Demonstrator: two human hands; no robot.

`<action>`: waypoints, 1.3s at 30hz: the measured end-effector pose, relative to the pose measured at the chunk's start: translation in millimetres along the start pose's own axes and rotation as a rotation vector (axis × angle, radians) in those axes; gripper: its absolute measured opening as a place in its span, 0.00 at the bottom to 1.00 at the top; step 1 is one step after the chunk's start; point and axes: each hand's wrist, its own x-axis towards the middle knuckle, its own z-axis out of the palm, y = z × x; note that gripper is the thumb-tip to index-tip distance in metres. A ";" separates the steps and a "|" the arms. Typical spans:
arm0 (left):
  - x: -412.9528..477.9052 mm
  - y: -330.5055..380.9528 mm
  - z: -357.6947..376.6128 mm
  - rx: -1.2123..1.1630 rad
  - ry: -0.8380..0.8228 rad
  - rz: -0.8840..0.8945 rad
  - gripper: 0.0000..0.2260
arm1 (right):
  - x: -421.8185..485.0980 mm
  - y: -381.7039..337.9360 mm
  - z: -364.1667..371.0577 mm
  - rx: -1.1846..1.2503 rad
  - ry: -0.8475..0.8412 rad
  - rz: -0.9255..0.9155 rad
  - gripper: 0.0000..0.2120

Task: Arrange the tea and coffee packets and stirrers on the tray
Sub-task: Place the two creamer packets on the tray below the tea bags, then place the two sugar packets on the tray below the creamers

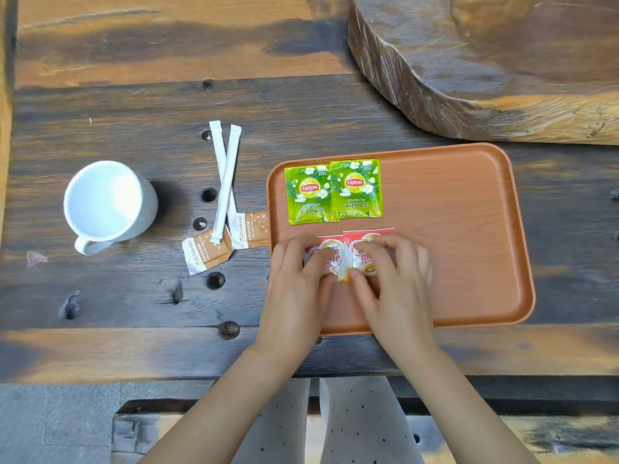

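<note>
Head view looks down on an orange tray (469, 229) lying on a dark wooden desk (134, 102). Inside the tray, near its far left corner, two green tea packets (333, 192) lie flat side by side, edges touching. Just nearer than these, still inside the tray, two red-and-white creamer packets (345, 252) sit side by side. The left hand (298, 283) rests on the left one and the right hand (392, 276) on the right one, fingers (318, 262) bent and pressed onto the packets, thumbs at their near edges. Left of the tray, on the desk, two white wrapped stirrers (226, 179) lie crossed over two brown sugar packets (227, 244); one packet touches the tray's left rim. Further left of the tray stands an empty white mug (109, 204). Beyond the tray's far right corner sits a thick wooden slab (485, 61).
</note>
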 end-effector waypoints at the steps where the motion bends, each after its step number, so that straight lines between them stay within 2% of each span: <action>1: 0.5 -0.5 0.4 -0.001 0.004 0.000 0.14 | 0.9 -0.5 1.0 0.002 -0.001 0.000 0.13; 13: 2.3 -2.5 -1.2 -0.011 0.011 0.015 0.13 | 2.2 -1.5 -4.4 -0.031 -0.055 0.003 0.13; 17: 4.1 -6.6 -10.5 -0.027 0.007 0.071 0.12 | 4.1 -3.3 -8.5 -0.030 -0.040 0.004 0.15; 21: 3.9 -29.5 -40.3 -0.098 0.182 -0.037 0.10 | 12.4 -24.7 -13.8 0.015 0.015 -0.010 0.13; 25: -7.9 -72.7 -61.3 0.002 0.341 -0.269 0.10 | 33.3 -68.2 -0.1 -0.025 0.001 -0.199 0.08; 28: -13.6 -97.1 -66.8 0.137 0.306 -0.397 0.15 | 52.8 -96.5 17.5 -0.150 -0.048 -0.315 0.06; 31: -11.5 -104.1 -66.9 0.144 0.247 -0.460 0.18 | 67.5 -109.6 37.5 -0.357 -0.113 -0.349 0.05; 34: -8.6 -103.2 -66.5 0.091 0.250 -0.453 0.17 | 73.1 -112.0 50.6 -0.438 -0.141 -0.346 0.07; 39: -5.2 -104.7 -71.0 -0.125 0.277 -0.492 0.11 | 72.8 -113.8 56.0 -0.432 -0.127 -0.366 0.11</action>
